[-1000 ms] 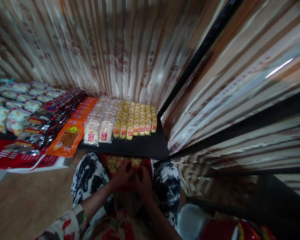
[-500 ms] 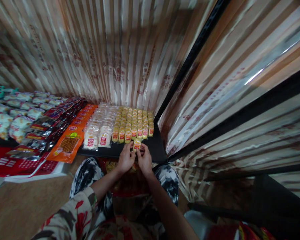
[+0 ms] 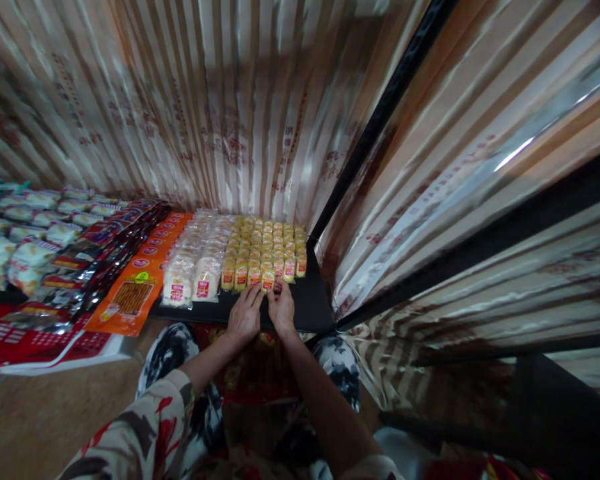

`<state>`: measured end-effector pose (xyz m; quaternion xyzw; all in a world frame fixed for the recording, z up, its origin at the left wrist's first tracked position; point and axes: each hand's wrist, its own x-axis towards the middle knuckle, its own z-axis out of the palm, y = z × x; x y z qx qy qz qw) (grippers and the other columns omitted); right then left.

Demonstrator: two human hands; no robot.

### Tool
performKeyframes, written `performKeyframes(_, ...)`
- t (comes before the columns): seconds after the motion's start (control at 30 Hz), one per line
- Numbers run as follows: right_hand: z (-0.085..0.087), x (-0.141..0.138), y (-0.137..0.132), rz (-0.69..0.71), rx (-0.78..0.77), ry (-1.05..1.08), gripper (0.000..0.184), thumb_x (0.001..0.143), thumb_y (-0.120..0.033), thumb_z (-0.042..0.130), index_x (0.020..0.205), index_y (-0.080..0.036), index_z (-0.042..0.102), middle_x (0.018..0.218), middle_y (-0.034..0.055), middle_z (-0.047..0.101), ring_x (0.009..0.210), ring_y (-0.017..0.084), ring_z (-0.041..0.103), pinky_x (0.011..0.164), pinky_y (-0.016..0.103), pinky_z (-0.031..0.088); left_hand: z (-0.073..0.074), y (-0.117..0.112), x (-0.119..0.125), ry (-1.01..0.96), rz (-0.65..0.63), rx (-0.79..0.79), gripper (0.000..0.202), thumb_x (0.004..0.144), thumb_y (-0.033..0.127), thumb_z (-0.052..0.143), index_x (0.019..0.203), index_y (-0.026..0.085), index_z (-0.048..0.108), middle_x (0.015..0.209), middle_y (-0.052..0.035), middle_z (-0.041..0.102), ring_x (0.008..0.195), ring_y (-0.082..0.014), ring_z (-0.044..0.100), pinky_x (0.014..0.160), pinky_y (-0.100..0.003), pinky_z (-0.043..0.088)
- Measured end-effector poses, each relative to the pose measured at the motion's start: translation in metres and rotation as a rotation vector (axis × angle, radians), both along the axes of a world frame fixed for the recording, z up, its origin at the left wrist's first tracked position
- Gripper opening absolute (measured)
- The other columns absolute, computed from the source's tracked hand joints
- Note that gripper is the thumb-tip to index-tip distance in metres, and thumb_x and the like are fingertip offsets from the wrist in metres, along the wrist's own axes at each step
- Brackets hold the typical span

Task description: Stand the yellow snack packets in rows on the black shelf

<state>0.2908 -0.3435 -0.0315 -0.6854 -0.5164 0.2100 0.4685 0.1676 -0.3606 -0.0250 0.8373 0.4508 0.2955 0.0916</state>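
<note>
Small yellow snack packs (image 3: 259, 250) with red-and-white labels stand in close rows on a black shelf (image 3: 307, 303). At the front of these rows, one snack pack (image 3: 267, 280) sits between my two hands. My left hand (image 3: 247, 313) grips its lower left side, fingers pressed together. On the other side, my right hand (image 3: 281, 308) pinches the pack near its lower right edge. The fingertips partly cover the pack's bottom. To the left of the yellow rows lie clear-wrapped white round snacks (image 3: 207, 277) with red labels.
Orange snack bags (image 3: 135, 287), dark shiny packets (image 3: 87, 257) and white bags (image 3: 35, 257) lie further left, above a red basket (image 3: 40, 340). Black metal posts (image 3: 375, 127) and striped plastic sheeting (image 3: 230, 100) bound the shelf behind and right.
Both hands have moved the small yellow pack forward, from over the bare shelf edge to the front of the rows. The view has shifted slightly.
</note>
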Motion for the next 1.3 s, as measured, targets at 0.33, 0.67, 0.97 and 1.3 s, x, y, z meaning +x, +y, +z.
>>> performKeyframes(0.33,-0.009,-0.010,-0.005,-0.043,0.103,-0.045,0.032,0.079,-0.024,0.044,0.109,-0.015,0.050,0.108,0.0112,0.052,0.098,0.018,0.050,0.072,0.027,0.051,-0.015,0.007,-0.006,0.066,-0.038,-0.003,0.049,0.079,0.010,0.036,0.127,0.010,0.046,0.134,-0.0132,0.046,0.125,-0.0239,0.037,0.105,-0.041,0.032)
performKeyframes(0.67,-0.016,-0.013,-0.001,-0.042,0.063,-0.180,0.037,0.079,-0.020,0.043,0.116,-0.017,0.049,0.104,0.0082,0.053,0.099,0.019,0.047,0.086,0.032,0.045,-0.021,0.008,-0.003,0.088,-0.031,0.007,0.045,0.085,0.019,0.035,0.128,0.010,0.044,0.134,-0.0156,0.045,0.126,-0.0259,0.037,0.101,-0.042,0.034)
performKeyframes(0.97,0.000,-0.018,-0.041,-0.049,0.268,-0.108,0.030,0.086,-0.026,0.041,0.112,-0.014,0.049,0.102,0.0107,0.055,0.094,0.017,0.052,0.078,0.029,0.046,-0.017,0.004,-0.011,-0.010,-0.026,0.102,0.039,0.077,0.009,0.040,0.114,0.008,0.055,0.118,-0.0149,0.054,0.114,-0.0245,0.044,0.099,-0.040,0.039)
performKeyframes(1.3,-0.062,0.003,-0.113,0.157,-0.407,-0.167,0.032,0.090,-0.028,0.035,0.106,-0.015,0.059,0.105,0.0102,0.064,0.098,0.019,0.059,0.087,0.030,0.043,-0.065,-0.071,-0.009,-0.172,0.041,-0.567,0.029,0.077,0.007,0.041,0.093,0.016,0.064,0.101,-0.0092,0.060,0.100,-0.0200,0.052,0.093,-0.035,0.040)
